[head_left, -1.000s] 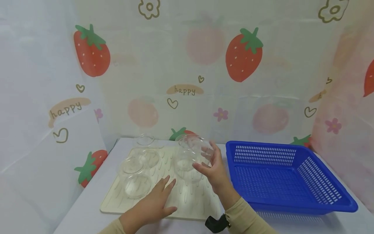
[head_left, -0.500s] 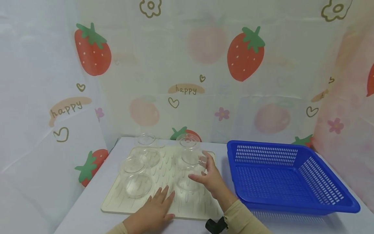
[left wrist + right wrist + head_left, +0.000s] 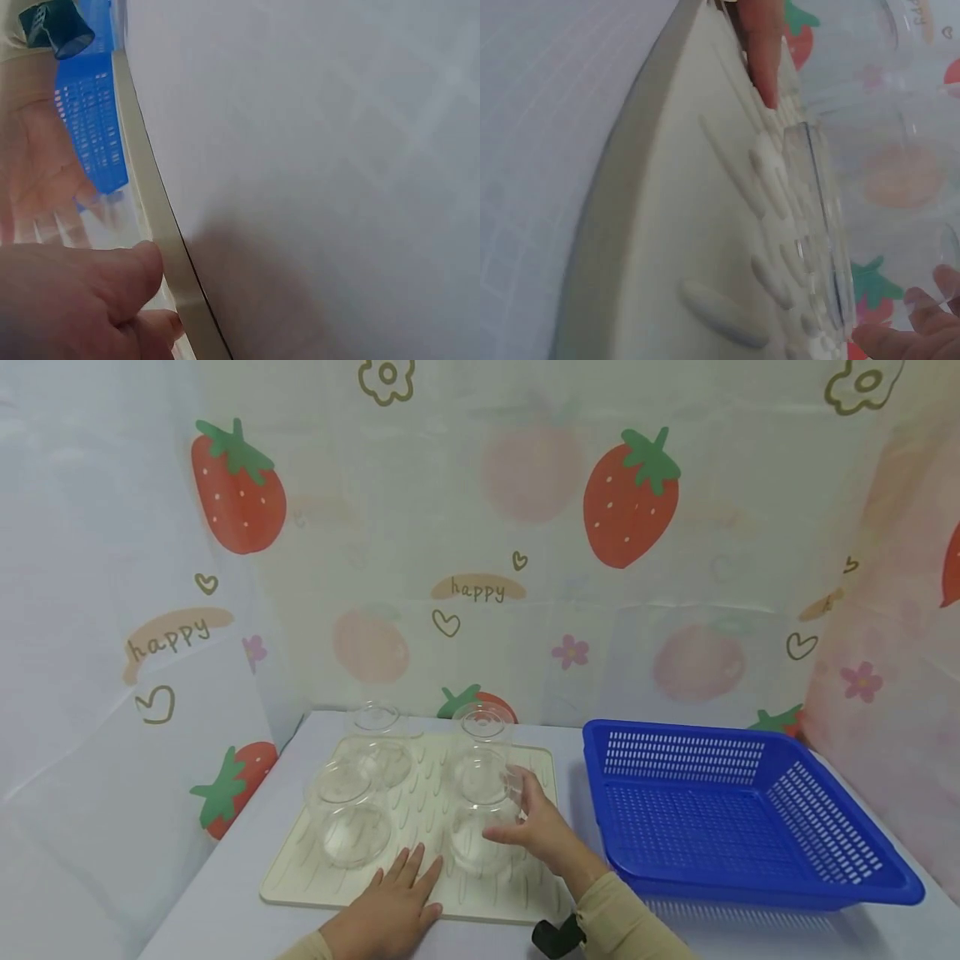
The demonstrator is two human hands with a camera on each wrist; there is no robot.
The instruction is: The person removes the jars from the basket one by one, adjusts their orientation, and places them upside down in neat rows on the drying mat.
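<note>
A clear cup (image 3: 483,814) stands upside down on the cream ribbed mat (image 3: 420,893), front right. My right hand (image 3: 547,835) holds it from the right, fingers on the far side and thumb nearer. In the right wrist view the cup's rim (image 3: 821,217) lies on the mat. My left hand (image 3: 393,902) rests at the mat's front edge with its fingers straight and spread, holding nothing. Behind the held cup is another clear cup (image 3: 482,723). Two more clear cups, one at the front left (image 3: 348,814) and one at the back left (image 3: 377,739), stand inverted too.
A blue perforated basket (image 3: 697,881) stands on the white table, right of the mat. Behind the mat hangs a cloth (image 3: 480,643) printed with strawberries. A dark strap (image 3: 557,937) is on my right wrist.
My right hand has brought the clear cup toward me and down onto the mat, in front of the back right one. My left hand has drawn back slightly to the mat's front edge.
</note>
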